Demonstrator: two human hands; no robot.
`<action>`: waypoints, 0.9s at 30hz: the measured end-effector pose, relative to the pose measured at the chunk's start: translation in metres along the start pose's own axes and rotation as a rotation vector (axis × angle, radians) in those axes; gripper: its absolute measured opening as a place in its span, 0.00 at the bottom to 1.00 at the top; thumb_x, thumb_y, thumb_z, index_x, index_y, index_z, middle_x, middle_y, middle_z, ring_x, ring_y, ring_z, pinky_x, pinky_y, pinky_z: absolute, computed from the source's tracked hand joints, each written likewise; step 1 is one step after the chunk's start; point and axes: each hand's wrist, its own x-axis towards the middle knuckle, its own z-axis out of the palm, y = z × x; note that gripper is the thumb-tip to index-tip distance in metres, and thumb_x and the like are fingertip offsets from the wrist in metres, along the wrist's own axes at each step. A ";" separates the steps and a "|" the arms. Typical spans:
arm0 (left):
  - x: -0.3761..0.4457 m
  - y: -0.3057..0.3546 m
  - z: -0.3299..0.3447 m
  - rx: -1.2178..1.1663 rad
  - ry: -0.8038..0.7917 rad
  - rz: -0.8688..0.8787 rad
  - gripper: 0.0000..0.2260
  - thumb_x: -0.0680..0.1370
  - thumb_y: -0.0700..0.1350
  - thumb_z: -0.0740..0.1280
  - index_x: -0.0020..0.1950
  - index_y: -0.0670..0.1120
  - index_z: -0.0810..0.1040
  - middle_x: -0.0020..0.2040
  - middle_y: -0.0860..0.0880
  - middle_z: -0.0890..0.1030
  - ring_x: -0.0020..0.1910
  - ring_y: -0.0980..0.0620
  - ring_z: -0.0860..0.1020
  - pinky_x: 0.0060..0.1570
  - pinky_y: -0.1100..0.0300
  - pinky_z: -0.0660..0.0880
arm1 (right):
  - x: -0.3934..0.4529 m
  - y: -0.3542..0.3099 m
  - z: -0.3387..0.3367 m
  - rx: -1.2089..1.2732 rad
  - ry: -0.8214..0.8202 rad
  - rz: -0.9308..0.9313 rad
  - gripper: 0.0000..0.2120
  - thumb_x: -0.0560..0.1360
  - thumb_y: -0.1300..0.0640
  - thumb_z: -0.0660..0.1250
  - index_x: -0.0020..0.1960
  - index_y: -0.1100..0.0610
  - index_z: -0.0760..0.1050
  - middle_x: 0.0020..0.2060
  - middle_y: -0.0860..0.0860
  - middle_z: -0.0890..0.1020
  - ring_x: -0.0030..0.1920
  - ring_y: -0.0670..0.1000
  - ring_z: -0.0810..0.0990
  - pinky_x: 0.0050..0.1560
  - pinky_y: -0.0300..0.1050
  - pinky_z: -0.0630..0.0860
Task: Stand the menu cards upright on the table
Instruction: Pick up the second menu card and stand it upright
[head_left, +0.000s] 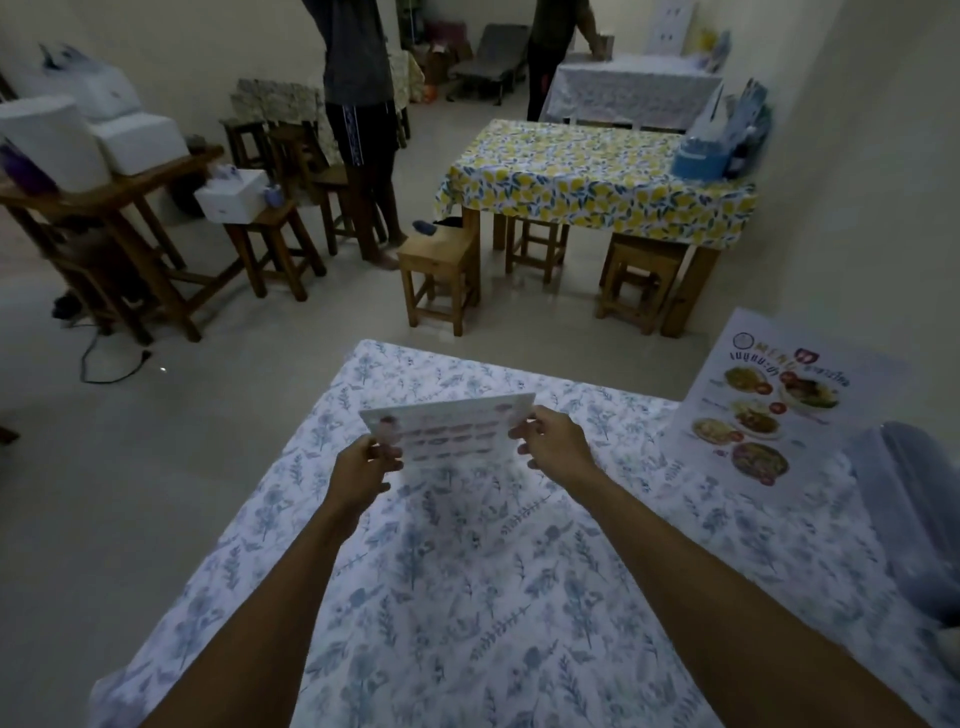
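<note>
I hold a white menu card with pink pictures above the far part of the table, which wears a blue floral cloth. My left hand grips its left edge and my right hand pinches its right edge. The card is tilted, its printed face toward me. A second menu card with food photos stands upright at the table's right side, leaning toward the wall.
A grey blurred object sits at the table's right edge. Beyond are a lemon-print table with wooden stools, a blue tissue box, two standing persons, and white foam boxes on a bench at left.
</note>
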 end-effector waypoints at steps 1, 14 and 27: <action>0.007 -0.002 0.001 0.082 0.024 0.055 0.08 0.79 0.39 0.65 0.57 0.43 0.79 0.53 0.41 0.83 0.50 0.43 0.83 0.43 0.53 0.75 | 0.007 -0.002 0.007 -0.082 0.039 -0.033 0.10 0.80 0.61 0.61 0.56 0.56 0.80 0.49 0.56 0.86 0.44 0.57 0.84 0.42 0.53 0.81; 0.087 -0.031 -0.006 0.428 -0.075 0.214 0.14 0.79 0.51 0.67 0.62 0.49 0.81 0.60 0.50 0.83 0.56 0.48 0.82 0.47 0.62 0.75 | 0.083 0.031 0.056 -0.297 0.066 0.126 0.14 0.81 0.54 0.65 0.63 0.59 0.71 0.61 0.60 0.81 0.57 0.61 0.82 0.55 0.56 0.81; 0.139 -0.069 -0.010 0.605 -0.097 0.225 0.12 0.78 0.48 0.69 0.60 0.49 0.82 0.54 0.48 0.86 0.44 0.52 0.84 0.42 0.64 0.76 | 0.121 0.062 0.095 -0.438 0.147 0.168 0.08 0.82 0.54 0.56 0.54 0.57 0.69 0.50 0.59 0.82 0.44 0.60 0.82 0.43 0.53 0.82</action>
